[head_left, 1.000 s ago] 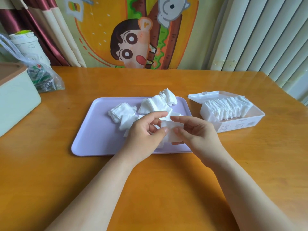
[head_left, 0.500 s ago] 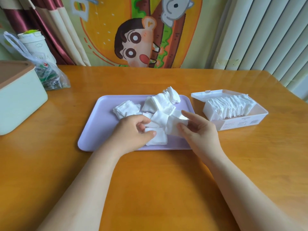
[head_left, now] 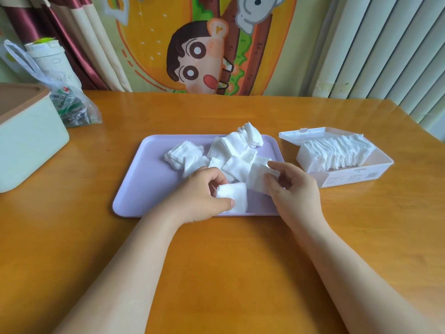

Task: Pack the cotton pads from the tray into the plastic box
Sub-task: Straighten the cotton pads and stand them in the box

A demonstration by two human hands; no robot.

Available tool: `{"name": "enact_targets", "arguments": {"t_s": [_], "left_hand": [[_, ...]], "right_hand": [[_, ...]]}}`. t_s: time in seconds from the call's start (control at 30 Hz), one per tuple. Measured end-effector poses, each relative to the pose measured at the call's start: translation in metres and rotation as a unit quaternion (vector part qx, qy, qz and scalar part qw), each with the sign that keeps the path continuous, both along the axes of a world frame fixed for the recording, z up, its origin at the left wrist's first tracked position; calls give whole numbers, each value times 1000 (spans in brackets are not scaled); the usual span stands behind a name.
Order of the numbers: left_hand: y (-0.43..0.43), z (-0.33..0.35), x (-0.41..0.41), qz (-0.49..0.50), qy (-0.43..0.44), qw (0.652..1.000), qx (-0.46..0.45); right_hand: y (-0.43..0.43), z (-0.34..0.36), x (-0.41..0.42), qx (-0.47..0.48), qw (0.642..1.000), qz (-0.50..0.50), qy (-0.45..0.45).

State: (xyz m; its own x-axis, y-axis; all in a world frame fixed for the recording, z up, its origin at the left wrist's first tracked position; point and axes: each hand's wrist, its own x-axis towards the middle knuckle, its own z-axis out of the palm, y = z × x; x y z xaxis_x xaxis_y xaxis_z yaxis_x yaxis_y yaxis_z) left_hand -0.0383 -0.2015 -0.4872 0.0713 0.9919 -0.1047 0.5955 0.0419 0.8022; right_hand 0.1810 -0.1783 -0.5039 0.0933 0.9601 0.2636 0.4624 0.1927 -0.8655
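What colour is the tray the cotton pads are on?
The tray is pale lilac purple, plain with no pattern, seen in the head view.

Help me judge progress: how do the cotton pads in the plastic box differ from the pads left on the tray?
The pads in the plastic box stand on edge in one tight row; the pads on the tray lie in loose, tumbled piles. The plastic box pads are untouched, while the left hand and right hand each grip tray pads. Both sets are white, square pads.
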Motion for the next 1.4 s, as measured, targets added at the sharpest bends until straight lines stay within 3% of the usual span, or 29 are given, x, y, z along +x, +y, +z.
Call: {"name": "enact_targets", "arguments": {"t_s": [0.23,0.43,0.7,0.93,1.13,1.4], "left_hand": [[-3,3,-2,-21,-74,997,25],[-5,7,4,-43,-188,981,30],[-2,-1,16,3,-171,983,62],[2,-6,20,47,-153,982,95],[4,-11,17,38,-79,993,80],[2,-4,20,-12,-109,993,37]], "right_hand": [[1,0,1,-7,999,-4,41],[0,4,3,-59,985,43,158],[0,5,9,-113,979,151,70],[-1,6,14,-148,952,237,125],[-7,6,3,-76,982,174,-18],[-15,4,-13,-120,978,172,22]]}}
